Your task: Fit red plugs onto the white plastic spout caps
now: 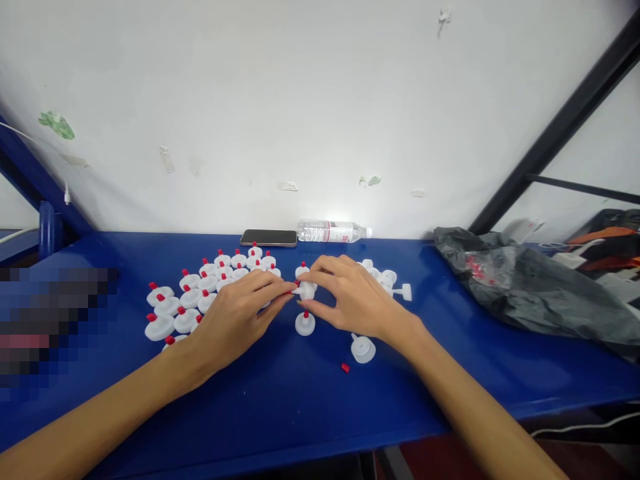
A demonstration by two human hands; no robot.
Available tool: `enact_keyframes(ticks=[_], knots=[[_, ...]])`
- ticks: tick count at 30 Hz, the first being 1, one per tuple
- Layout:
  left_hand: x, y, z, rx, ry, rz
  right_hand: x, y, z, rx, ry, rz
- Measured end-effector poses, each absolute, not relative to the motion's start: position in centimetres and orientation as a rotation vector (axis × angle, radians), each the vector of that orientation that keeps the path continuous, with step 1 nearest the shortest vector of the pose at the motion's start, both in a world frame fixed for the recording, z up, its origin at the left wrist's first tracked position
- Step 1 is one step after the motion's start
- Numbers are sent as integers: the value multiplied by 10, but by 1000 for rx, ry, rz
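Observation:
Over the middle of the blue table, my right hand (347,293) grips a white plastic nozzle cap (308,291) with its narrow tip turned left. The thumb and fingertips of my left hand (245,310) are pinched at that tip, with a bit of red cap showing between them. Just below stands a white nozzle cap with a red tip (305,324); another red-tipped one (302,269) is behind my fingers. A loose red cap (345,368) lies nearer the front, beside a bare white nozzle cap (363,349). My right hand partly hides more white pieces (387,277).
Many red-tipped white nozzle caps (190,297) stand grouped at left. A black phone (269,238) and a clear water bottle (333,231) lie along the wall. A dark plastic bag (540,293) covers the right side. Metal posts flank the blue table (280,413).

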State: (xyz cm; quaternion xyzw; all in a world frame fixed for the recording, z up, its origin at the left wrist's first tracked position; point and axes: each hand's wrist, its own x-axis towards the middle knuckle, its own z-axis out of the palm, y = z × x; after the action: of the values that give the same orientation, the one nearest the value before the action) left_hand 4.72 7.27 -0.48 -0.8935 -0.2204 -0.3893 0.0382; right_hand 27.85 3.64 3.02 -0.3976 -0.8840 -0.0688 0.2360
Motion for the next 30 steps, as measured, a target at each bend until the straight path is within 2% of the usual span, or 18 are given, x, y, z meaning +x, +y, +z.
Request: enact_keyframes(ticks=[14,22,30], knots=[[44,78,-5,-2693,-708,-1192,279,43,18,-929,-2361,-256],[45,76,-5,-2618,-612,-1359,276,46,15,-747,-2268,-184],[50,65,7,-2625,-645,-1469,269,40,20,-640,-2215,-415]])
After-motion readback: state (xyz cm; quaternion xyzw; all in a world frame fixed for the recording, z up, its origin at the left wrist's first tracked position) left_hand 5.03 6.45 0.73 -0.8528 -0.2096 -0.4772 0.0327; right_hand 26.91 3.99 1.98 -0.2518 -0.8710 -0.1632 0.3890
